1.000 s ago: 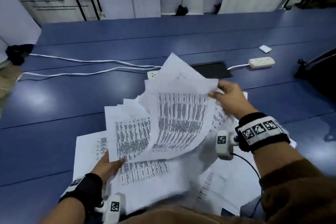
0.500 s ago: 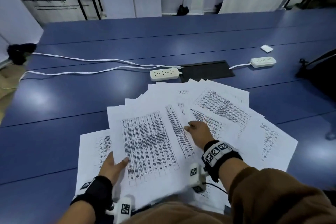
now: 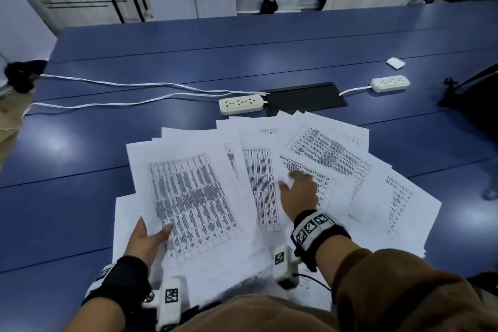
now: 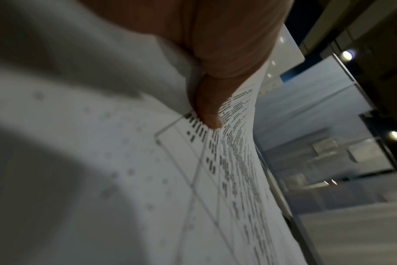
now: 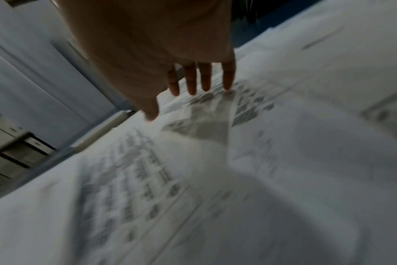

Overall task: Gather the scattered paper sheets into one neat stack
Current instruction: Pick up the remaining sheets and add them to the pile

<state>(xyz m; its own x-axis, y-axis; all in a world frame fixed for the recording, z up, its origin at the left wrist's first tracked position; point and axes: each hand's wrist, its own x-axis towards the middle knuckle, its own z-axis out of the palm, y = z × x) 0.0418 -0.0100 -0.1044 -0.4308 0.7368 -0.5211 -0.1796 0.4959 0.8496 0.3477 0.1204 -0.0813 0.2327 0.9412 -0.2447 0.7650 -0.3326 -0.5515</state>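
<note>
Sheets fanned across near half of blue desk, overlapping, long axes splaying from near-centre toward far right. Left hand pinches near-left corner of top sheet. Right hand, nearer loose spread, lies flat on it, grip wide, holding nothing. Rest of fan lies right of right hand. Left wrist view alone shows thumb clamped on print; head view alone shows whole fan.
</note>
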